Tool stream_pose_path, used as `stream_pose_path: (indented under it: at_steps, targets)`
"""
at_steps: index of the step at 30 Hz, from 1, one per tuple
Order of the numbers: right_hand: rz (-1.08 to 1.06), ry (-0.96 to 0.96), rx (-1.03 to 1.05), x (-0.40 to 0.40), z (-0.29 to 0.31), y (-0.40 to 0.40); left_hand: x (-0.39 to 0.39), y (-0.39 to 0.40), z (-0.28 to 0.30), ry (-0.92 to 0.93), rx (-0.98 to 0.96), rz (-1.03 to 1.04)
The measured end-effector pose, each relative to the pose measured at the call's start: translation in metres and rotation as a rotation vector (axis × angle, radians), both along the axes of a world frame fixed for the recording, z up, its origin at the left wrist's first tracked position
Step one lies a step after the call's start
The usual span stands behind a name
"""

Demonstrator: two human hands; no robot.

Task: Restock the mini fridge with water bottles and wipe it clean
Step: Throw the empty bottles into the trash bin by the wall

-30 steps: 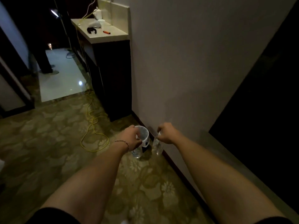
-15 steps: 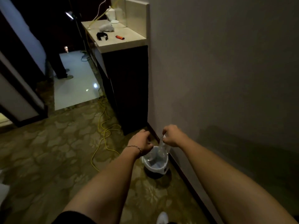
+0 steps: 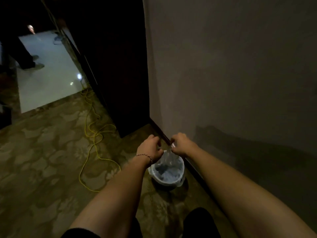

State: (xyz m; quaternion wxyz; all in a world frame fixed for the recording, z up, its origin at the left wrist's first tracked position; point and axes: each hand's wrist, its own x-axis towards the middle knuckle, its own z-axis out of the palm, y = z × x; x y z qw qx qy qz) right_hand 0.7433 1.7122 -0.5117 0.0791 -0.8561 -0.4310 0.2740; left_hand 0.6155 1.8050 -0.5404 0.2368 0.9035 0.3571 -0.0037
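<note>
A small round bin (image 3: 169, 182) lined with a white bag stands on the carpet against the wall. My right hand (image 3: 180, 145) pinches the top of a clear plastic water bottle (image 3: 169, 156), which hangs neck up into the bin's mouth. Just left of it my left hand (image 3: 149, 149) hovers over the bin's rim with its fingers curled downward; whatever is under the palm is hidden. More clear plastic and crumpled pale stuff lie inside the bin. No fridge is in view.
A dark cabinet (image 3: 120, 74) stands beyond the bin, against a grey wall (image 3: 231, 66) with a dark baseboard. A yellow cable (image 3: 93, 134) loops over the patterned carpet at left. Another person's legs (image 3: 22, 55) stand on the tiled floor (image 3: 51, 79) farther back.
The view has dropped and come closer to the bin, so the cabinet top is out of frame. Both hands sank to the bin's mouth; the bottle seen in my left hand earlier no longer shows.
</note>
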Motion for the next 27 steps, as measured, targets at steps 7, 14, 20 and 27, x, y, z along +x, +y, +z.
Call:
stream_pose_path:
  at_steps: [7,14,20,27]
  targets:
    - [-0.072,0.034,-0.083,0.025,-0.181,0.016,0.032,0.023,-0.179,0.030,-0.075,-0.061]
    - [-0.163,0.086,-0.149,0.032,-0.286,0.012,0.040,0.024,-0.287,0.109,-0.151,-0.175]
    - [-0.156,0.074,-0.176,0.029,-0.229,0.003,0.029,0.022,-0.228,0.118,-0.166,-0.167]
    - [-0.030,0.049,-0.117,0.012,-0.026,0.014,0.002,0.028,-0.023,0.142,-0.055,-0.106]
